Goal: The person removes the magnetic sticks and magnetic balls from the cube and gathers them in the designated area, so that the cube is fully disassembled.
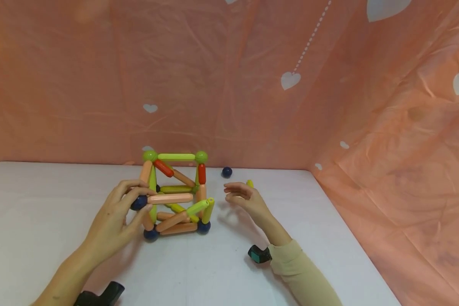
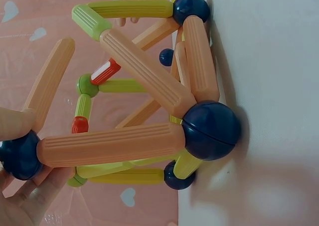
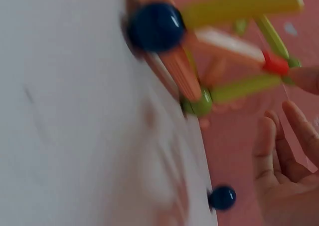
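Note:
My left hand [image 1: 116,219] holds a dark blue ball [image 1: 139,202] between thumb and fingers. An orange rod [image 1: 172,198] extends from that ball toward the right, its far end free. In the left wrist view, a second orange rod [image 2: 112,145] joins the held ball to a larger-looking blue ball [image 2: 212,131] on the table. Behind and around stands a box-like frame of rods and balls, with green balls [image 1: 201,157] at its top. My right hand [image 1: 250,204] hovers to the right of the frame, fingers loosely bent, nothing between them.
A loose blue ball [image 1: 227,172] lies at the back of the white table [image 1: 290,199]. Past the right hand, the tip of a yellow rod [image 1: 250,183] shows. Two rods [image 1: 208,210] at the frame's front right rise to free-looking ends. A pink heart-patterned cloth [image 1: 214,85] hangs behind.

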### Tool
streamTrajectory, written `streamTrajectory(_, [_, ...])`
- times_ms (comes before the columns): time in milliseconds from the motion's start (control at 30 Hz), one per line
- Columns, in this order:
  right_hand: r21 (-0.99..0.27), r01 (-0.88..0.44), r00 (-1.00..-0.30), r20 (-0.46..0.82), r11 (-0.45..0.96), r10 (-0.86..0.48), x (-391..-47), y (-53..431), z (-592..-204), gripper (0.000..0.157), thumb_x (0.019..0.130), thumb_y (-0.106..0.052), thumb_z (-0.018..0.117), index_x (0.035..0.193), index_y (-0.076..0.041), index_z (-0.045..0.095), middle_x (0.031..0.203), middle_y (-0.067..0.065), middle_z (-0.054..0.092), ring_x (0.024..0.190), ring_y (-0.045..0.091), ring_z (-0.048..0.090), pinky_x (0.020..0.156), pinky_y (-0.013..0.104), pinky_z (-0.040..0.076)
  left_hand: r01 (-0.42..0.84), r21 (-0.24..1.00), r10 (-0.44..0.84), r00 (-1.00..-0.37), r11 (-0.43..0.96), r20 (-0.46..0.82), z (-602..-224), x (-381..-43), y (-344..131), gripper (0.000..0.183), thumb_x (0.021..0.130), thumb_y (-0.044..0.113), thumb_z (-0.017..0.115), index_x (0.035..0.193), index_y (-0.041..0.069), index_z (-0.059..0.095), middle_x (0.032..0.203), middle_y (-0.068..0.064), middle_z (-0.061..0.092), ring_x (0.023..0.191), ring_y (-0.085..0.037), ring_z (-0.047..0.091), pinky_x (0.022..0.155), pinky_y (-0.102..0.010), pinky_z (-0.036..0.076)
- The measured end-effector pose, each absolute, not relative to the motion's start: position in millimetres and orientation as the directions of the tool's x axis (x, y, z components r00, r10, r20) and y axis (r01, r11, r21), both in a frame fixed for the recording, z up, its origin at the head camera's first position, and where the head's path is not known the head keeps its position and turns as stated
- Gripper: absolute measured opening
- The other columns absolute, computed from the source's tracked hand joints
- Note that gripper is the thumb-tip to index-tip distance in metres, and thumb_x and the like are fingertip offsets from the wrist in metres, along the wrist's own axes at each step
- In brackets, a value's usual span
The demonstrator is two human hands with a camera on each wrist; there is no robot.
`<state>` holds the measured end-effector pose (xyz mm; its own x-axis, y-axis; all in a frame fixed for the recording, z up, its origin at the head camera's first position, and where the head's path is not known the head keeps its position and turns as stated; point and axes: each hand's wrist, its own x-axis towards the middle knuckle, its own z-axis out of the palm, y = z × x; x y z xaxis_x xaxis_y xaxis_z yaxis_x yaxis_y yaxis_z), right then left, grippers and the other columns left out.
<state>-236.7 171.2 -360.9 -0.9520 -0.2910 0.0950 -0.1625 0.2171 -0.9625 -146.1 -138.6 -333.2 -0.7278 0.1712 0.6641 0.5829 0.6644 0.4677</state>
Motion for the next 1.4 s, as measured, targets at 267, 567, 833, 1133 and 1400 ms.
streamTrajectory(267, [-0.954, -0.2, -0.863, 0.065, 0.221, -0.501, -221.3, 155.2, -367.2, 0.043, 0.086, -0.007, 0.065, 0.127, 0.002, 0.056, 0.118, 0.018, 0.06, 0.097, 0.015, 0.057, 0.084, 0.027, 0.049, 0.584, 0.476, 0.167, -0.729, 0.658, 0.664, -333.6, -146.5, -138.0, 0.027, 0.079, -0.004, 0.072, 0.104, 0.003, 0.063, 0.118, -0.01, 0.053, 0.111, -0.031, 0.05, 0.084, -0.045, 0.041])
streamTrajectory(567, [-0.852, -0.32, -0.839, 0.052, 0.414, -0.542, -210.2, 137.0, -373.3, 0.034, 0.081, -0.013, 0.077, 0.112, -0.004, 0.066, 0.1, 0.008, 0.065, 0.09, 0.017, 0.058, 0.072, 0.02, 0.05, 0.578, 0.472, 0.153, -0.725, 0.665, 0.672, -334.7, -146.5, -138.5, 0.03, 0.077, -0.005, 0.073, 0.104, 0.002, 0.063, 0.117, -0.011, 0.054, 0.109, -0.031, 0.051, 0.085, -0.042, 0.04])
streamTrajectory(833, [-0.73, -0.437, -0.857, 0.16, 0.525, -0.491, -202.4, 130.2, -369.0, 0.024, 0.078, -0.01, 0.078, 0.099, -0.005, 0.068, 0.092, 0.006, 0.069, 0.081, 0.014, 0.062, 0.071, 0.02, 0.053, 0.574, 0.484, 0.155, -0.735, 0.661, 0.66, -332.8, -145.5, -137.0, 0.027, 0.079, -0.005, 0.072, 0.104, 0.002, 0.062, 0.117, -0.012, 0.053, 0.109, -0.032, 0.051, 0.084, -0.048, 0.041])
streamTrajectory(1133, [-0.75, -0.434, -0.846, 0.15, 0.498, -0.512, -204.3, 138.4, -370.5, 0.019, 0.081, -0.008, 0.074, 0.099, -0.002, 0.068, 0.094, 0.006, 0.071, 0.081, 0.01, 0.063, 0.074, 0.021, 0.053, 0.565, 0.479, 0.158, -0.742, 0.672, 0.652, -332.3, -145.8, -137.9, 0.029, 0.08, -0.004, 0.072, 0.106, 0.002, 0.062, 0.119, -0.013, 0.052, 0.11, -0.032, 0.05, 0.083, -0.049, 0.041])
streamTrajectory(1400, [-0.787, -0.347, -0.879, 0.083, 0.51, -0.47, -209.2, 149.6, -369.2, 0.012, 0.086, -0.017, 0.068, 0.095, -0.008, 0.069, 0.094, 0.001, 0.068, 0.087, 0.011, 0.063, 0.08, 0.024, 0.052, 0.575, 0.479, 0.156, -0.732, 0.663, 0.663, -335.0, -146.0, -137.5, 0.031, 0.077, -0.005, 0.074, 0.106, 0.003, 0.064, 0.119, -0.012, 0.053, 0.11, -0.032, 0.051, 0.083, -0.047, 0.041])
